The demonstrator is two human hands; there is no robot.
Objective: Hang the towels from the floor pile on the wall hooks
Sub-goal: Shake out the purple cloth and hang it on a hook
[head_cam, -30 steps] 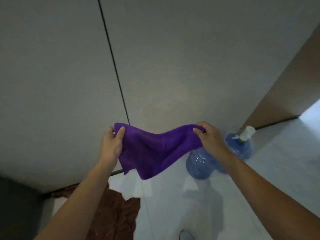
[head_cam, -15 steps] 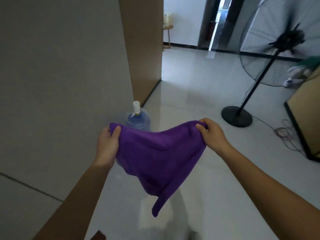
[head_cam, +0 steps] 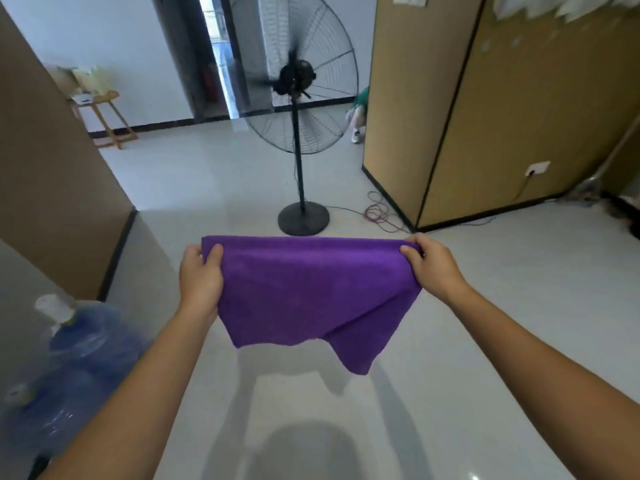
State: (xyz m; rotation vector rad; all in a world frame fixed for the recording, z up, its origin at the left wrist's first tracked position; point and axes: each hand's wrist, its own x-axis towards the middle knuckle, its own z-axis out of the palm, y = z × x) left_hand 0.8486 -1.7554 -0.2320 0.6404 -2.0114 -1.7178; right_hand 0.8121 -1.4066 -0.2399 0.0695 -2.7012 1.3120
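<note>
The left grip [head_cam: 201, 275] is pinching one top corner of the purple towel [head_cam: 311, 292], thumb on the near face and fingers curled behind. The right grip [head_cam: 433, 268] is clamping the other top corner the same way, so the top edge is stretching straight between them in the air, above the floor [head_cam: 485, 341]. Below the grips the cloth is hanging slack, its corner under the right grip drooping lowest. It is looking light, soft and limp, with a nap unlikely to slip, so the top edge or a corner is probably serving best as the hold for draping. No hooks are showing. Below and left of the left grip a blue jug [head_cam: 79, 358] with a white cap is standing, too blurred to tell whether it is holding water. Beyond the grips a fan [head_cam: 301, 98] is standing on the floor.
</note>
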